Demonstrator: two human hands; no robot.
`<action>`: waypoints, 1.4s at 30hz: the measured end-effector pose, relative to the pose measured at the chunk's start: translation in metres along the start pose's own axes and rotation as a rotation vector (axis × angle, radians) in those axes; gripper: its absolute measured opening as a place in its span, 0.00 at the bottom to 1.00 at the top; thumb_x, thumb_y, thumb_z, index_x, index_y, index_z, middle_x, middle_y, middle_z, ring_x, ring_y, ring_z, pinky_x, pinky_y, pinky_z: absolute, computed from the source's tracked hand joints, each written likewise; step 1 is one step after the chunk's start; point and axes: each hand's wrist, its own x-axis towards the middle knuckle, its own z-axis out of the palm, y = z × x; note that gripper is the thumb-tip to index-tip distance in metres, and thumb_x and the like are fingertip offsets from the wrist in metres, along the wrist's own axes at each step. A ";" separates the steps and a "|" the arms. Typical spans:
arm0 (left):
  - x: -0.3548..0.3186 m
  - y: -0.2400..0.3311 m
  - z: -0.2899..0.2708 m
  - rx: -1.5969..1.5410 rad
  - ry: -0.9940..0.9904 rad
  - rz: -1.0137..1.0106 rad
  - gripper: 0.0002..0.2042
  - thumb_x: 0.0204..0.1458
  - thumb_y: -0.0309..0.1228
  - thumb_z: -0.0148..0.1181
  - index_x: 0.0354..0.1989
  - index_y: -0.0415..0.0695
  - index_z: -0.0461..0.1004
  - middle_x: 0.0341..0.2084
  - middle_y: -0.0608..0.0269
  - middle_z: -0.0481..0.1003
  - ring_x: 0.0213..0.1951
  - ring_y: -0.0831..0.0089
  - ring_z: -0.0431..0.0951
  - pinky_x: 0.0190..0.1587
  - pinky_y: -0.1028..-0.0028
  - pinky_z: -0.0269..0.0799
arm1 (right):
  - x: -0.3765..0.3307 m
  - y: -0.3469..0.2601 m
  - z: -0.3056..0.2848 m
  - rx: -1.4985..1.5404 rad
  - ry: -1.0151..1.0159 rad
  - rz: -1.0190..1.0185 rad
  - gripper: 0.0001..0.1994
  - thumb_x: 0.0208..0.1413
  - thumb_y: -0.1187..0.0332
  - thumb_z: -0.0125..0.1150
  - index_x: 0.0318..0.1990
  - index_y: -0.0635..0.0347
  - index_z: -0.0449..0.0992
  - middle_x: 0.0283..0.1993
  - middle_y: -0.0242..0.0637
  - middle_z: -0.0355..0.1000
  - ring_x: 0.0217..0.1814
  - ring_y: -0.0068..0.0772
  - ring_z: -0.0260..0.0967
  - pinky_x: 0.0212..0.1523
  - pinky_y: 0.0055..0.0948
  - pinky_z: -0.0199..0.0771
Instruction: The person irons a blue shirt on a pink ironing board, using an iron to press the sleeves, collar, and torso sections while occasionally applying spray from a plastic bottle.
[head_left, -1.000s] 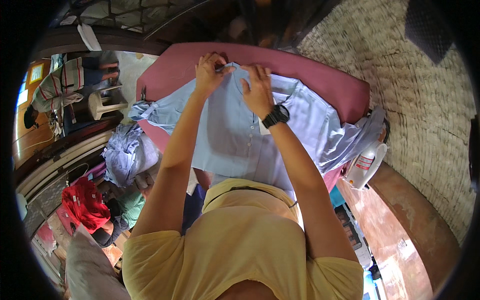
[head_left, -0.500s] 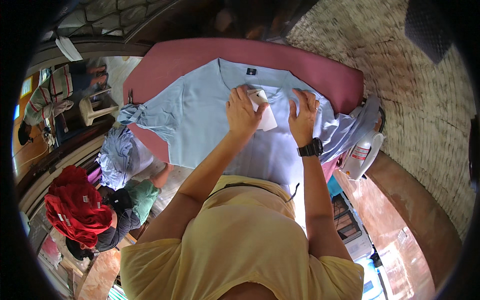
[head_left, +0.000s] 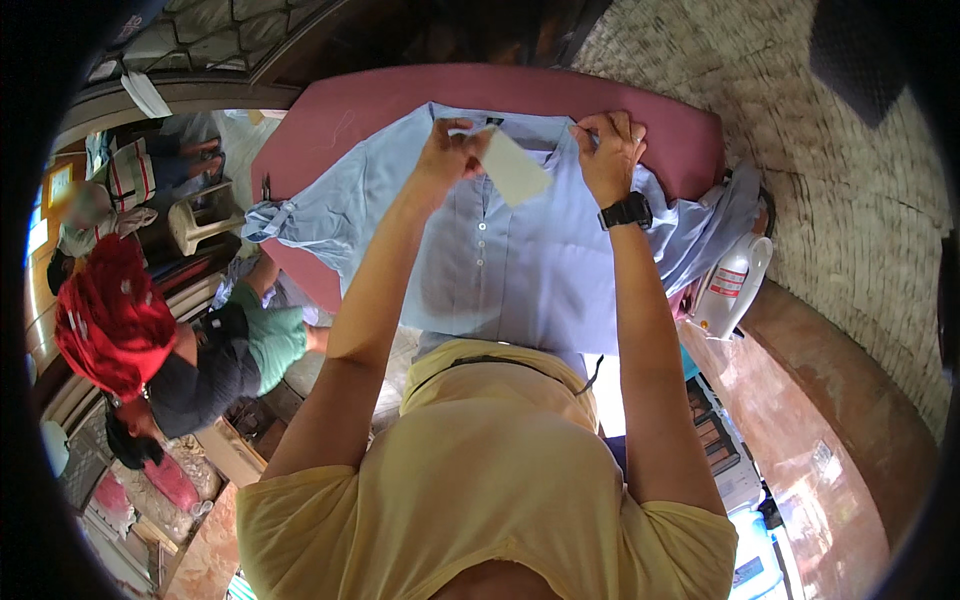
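A light blue blouse [head_left: 400,260] with a buttoned placket lies spread, front up, over a dark pink padded board. My left hand [head_left: 447,158] is at the left side of its neckline, fingers curled. Between its thumb and fingers is the upper corner of a pale hang tag [head_left: 516,172], which is tilted and blurred over the neck opening. My right hand [head_left: 608,160], with a black watch on the wrist, pinches the blouse at the right side of the neckline. The blouse's right sleeve trails off the board's right end.
The pink board [head_left: 330,110] reaches beyond the blouse at the back. A white and grey iron or steamer [head_left: 728,285] stands at its right end. Left, a person carries a red cloth bundle [head_left: 115,310]; another person is farther back beside a pale plastic stool [head_left: 200,215].
Both my hands have moved away from me toward the neckline. The tag has lifted and turned with my left hand, uncovering the buttons. The person with the red bundle has moved leftward.
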 end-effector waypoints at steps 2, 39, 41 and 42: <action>0.021 0.013 -0.011 -0.131 -0.074 -0.080 0.09 0.63 0.31 0.54 0.46 0.40 0.67 0.36 0.61 0.74 0.34 0.76 0.75 0.30 0.80 0.72 | -0.001 0.001 0.000 -0.006 0.001 -0.001 0.06 0.49 0.61 0.70 0.33 0.45 0.79 0.44 0.29 0.68 0.50 0.47 0.60 0.49 0.50 0.60; 0.038 -0.045 0.049 0.885 -0.276 1.278 0.14 0.52 0.29 0.60 0.48 0.46 0.73 0.51 0.59 0.68 0.54 0.56 0.67 0.54 0.57 0.62 | -0.012 0.002 -0.001 -0.201 0.025 0.056 0.09 0.49 0.63 0.68 0.38 0.47 0.77 0.45 0.34 0.69 0.53 0.51 0.60 0.48 0.53 0.59; 0.054 -0.040 0.060 0.902 -0.204 1.305 0.17 0.48 0.26 0.60 0.48 0.47 0.73 0.50 0.60 0.68 0.54 0.56 0.66 0.55 0.56 0.61 | -0.012 0.004 0.005 -0.209 0.080 0.054 0.09 0.50 0.61 0.66 0.38 0.47 0.76 0.45 0.35 0.69 0.51 0.50 0.60 0.47 0.53 0.59; 0.061 -0.035 0.063 0.911 -0.176 1.313 0.18 0.46 0.24 0.60 0.48 0.47 0.73 0.50 0.60 0.68 0.54 0.56 0.66 0.56 0.56 0.60 | -0.015 -0.004 0.004 -0.195 0.146 0.059 0.09 0.50 0.62 0.66 0.38 0.47 0.75 0.46 0.36 0.68 0.51 0.50 0.60 0.47 0.52 0.59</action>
